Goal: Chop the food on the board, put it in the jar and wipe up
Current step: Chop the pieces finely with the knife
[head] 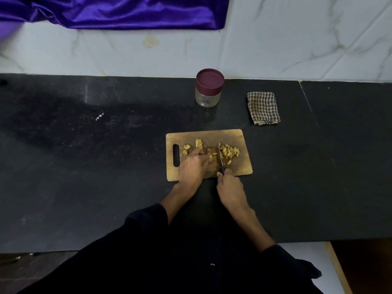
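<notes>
A wooden cutting board (241,143) lies on the black counter (106,166). Yellow-brown chopped food (229,151) is piled on its right half, with bigger pieces (199,143) at the upper left. My left hand (194,166) rests on the board and holds a small piece (210,155) under its fingertips. My right hand (230,187) grips the black handle of a knife (220,158), whose blade points away from me between the held piece and the pile. Beyond the board stands a glass jar (206,98) with its maroon lid (209,80) on.
A folded checked cloth (263,108) lies on the counter to the right of the jar. A marble-look tiled wall (297,39) rises behind, with purple fabric (116,11) hanging at the top left. The counter's front edge runs close to my body.
</notes>
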